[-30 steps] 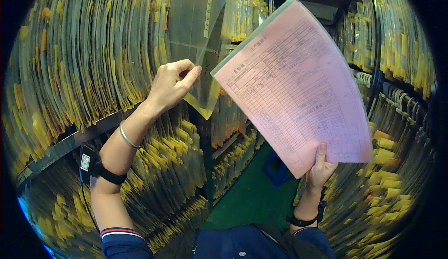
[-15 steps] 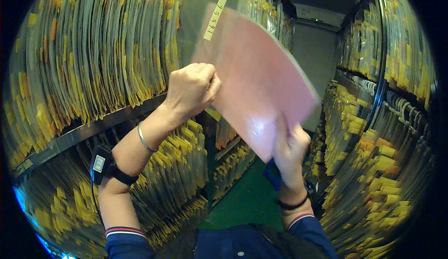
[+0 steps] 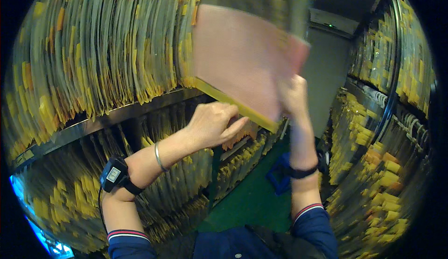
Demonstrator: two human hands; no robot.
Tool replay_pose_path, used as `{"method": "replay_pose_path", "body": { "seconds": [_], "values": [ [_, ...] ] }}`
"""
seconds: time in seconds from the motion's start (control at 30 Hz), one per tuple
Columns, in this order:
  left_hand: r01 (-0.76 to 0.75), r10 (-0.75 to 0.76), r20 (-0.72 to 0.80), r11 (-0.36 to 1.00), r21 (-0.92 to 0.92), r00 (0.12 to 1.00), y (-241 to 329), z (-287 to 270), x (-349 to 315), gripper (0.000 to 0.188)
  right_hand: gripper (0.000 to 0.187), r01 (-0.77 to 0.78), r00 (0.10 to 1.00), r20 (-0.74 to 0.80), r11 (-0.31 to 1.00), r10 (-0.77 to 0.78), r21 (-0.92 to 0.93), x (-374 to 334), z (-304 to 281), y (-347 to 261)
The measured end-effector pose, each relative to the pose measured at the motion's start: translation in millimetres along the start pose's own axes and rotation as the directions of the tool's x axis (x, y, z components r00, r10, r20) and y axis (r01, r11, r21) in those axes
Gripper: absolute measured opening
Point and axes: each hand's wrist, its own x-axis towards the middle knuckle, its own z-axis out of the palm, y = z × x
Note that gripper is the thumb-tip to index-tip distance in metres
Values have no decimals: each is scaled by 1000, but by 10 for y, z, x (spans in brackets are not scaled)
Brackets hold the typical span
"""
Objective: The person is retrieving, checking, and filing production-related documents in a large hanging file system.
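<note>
Between two tall racks of hanging files, the person holds a clear plastic folder (image 3: 254, 49) with yellow edging up in front of the left-hand shelf (image 3: 116, 114). Folder is raised high, tilted, its lower yellow edge slanting down to the right; picture is motion-blurred there. Pink sheet (image 3: 233, 58) sits inside the folder, showing through the clear front, filling most of it. Left hand (image 3: 212, 123) is under the folder's lower edge, fingers curled and closed, fingertips touching the yellow strip; whether it actually pinches the edge or just steadies it, cannot tell. Right hand (image 3: 291, 95) is up at the folder's lower right corner, fingers wrapped against the folder and sheet, looks clamped on them, though blur hides the fingertips. Left forearm wears a thin metal bangle (image 3: 158, 156) and a black wrist device (image 3: 114, 175) with a small screen; right wrist has a black band (image 3: 301, 171). Both sleeves dark blue with striped cuffs. Left rack is packed tight with yellow-tabbed files (image 3: 84, 53) above the shelf and more below it. Right rack (image 3: 392, 119) holds the same kind of files, well apart from the hands. Green floor (image 3: 252, 203) runs down the aisle, a blue object (image 3: 280, 175) on it near the right arm.
</note>
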Motion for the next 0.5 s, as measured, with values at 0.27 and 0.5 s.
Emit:
{"method": "replay_pose_path", "body": {
  "seconds": [0.27, 0.5],
  "values": [
    [550, -513, 476, -9, -835, 715, -312, 460, -122, 58, 48, -183, 941, -145, 822, 305, 539, -1660, -1542, 479],
    [295, -576, 198, 79, -952, 793, -145, 572, 52, 29, 48, -277, 709, -421, 772, 566, 572, -2340, -1581, 1030]
  ]
}}
